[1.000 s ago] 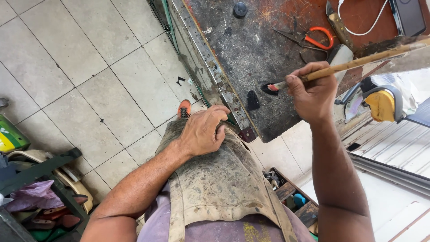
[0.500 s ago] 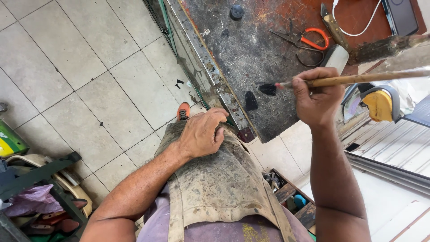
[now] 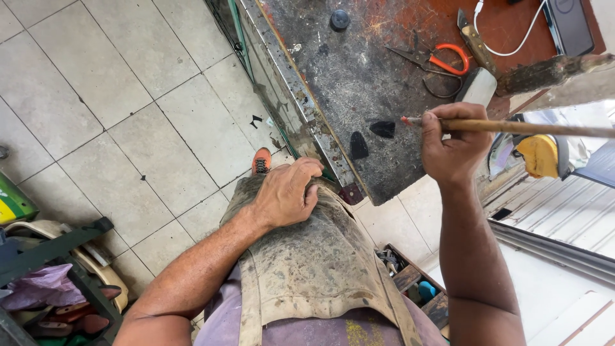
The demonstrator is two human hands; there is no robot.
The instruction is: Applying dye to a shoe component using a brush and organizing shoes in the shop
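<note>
My right hand (image 3: 455, 146) grips a long wooden stick (image 3: 544, 128) that lies level over the near edge of the dark workbench (image 3: 359, 70). Its reddish tip (image 3: 407, 120) points left. Just left of the tip, two small black pieces (image 3: 383, 129) (image 3: 359, 145) lie on the bench. My left hand (image 3: 285, 195) rests on my raised knee, its fingers curled over the top fold of the stained leather apron (image 3: 314, 263). An orange shoe (image 3: 261, 161) shows beyond that knee.
Orange-handled scissors (image 3: 442, 57), a knife (image 3: 474, 41), a white cable (image 3: 506, 45) and a black knob (image 3: 339, 19) lie on the bench. A box of tools (image 3: 410, 282) sits on the tiled floor by my right leg. A cluttered shelf (image 3: 51, 256) stands at bottom left.
The stick has swung from tilted to level. Its tip has drawn back to the right, off the black piece it touched before. My left hand stays on the knee.
</note>
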